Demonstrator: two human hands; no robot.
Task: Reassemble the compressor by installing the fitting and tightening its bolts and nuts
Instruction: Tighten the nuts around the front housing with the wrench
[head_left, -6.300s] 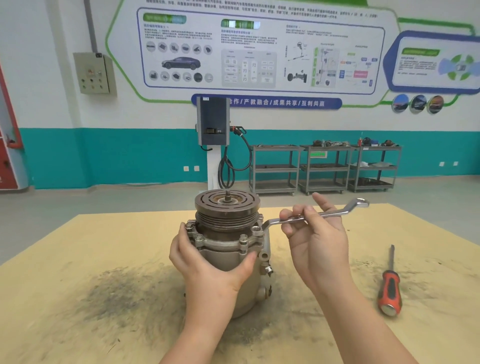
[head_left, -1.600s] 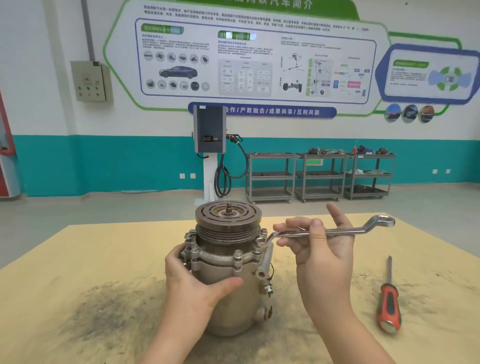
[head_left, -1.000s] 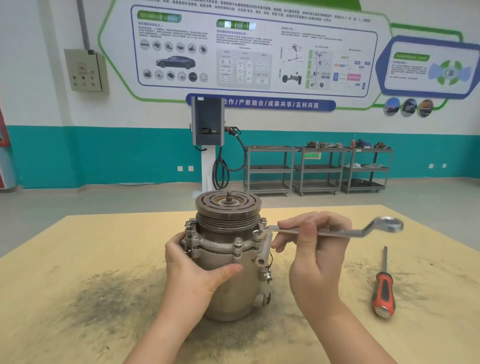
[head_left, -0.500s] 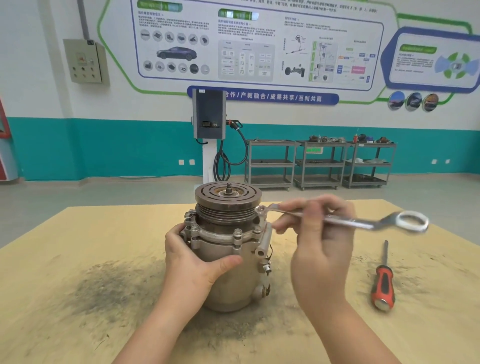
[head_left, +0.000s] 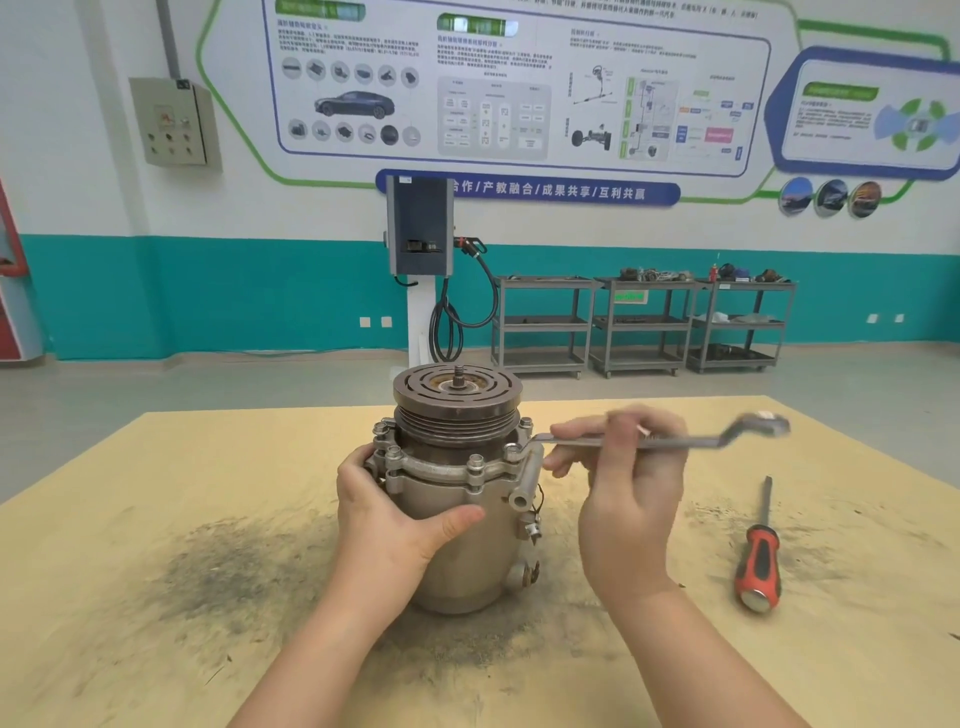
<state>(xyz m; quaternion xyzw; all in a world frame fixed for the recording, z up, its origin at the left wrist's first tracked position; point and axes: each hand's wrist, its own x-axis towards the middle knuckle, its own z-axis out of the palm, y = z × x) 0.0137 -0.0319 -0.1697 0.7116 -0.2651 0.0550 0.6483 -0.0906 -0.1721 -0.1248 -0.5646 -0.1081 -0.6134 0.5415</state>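
- The compressor (head_left: 457, 499) stands upright in the middle of the table (head_left: 156, 519), with the left hand (head_left: 395, 514) gripping its left side.
- The wrench (head_left: 660, 441), held by the right hand (head_left: 628, 499), sticks out to the right.
- A screwdriver (head_left: 759, 556) lies further right.

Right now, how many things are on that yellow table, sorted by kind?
Compressor: 1, standing upright on the table.
Screwdriver: 1, lying flat.
Wrench: 1, held in the right hand above the table.
Total: 3.
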